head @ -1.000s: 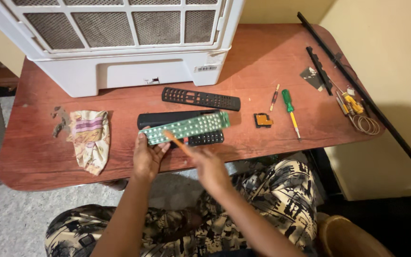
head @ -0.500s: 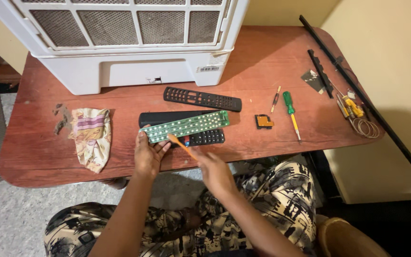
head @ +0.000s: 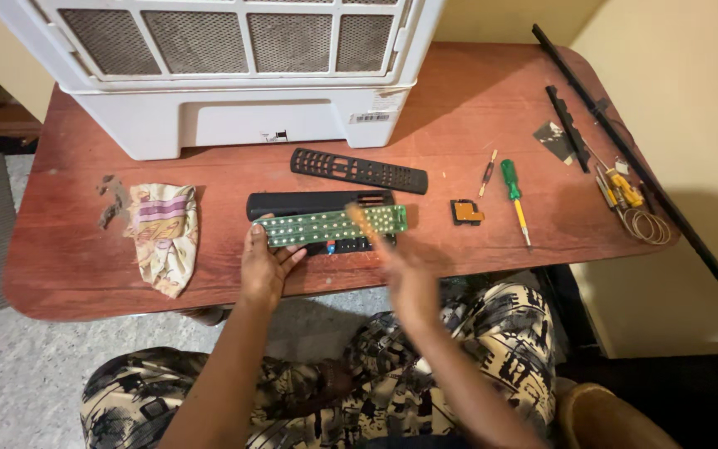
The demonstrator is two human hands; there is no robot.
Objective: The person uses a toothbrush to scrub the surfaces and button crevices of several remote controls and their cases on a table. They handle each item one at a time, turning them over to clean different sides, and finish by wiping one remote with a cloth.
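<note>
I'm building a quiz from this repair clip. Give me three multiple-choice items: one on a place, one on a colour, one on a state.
1. Where does the cloth lie?
A. left of the left hand
B. on the white appliance
C. beside the screwdriver

2. What colour is the screwdriver's handle?
A. red
B. green
C. blue

3. How is the circuit board held?
A. lying untouched
B. gripped at its left end by the left hand
C. pinned under the black keypad cover

Answers: 1 A, cloth sits at the table's left. 2 B, handle is green. 3 B, left fingers grip its end; the right hand is blurred.
</note>
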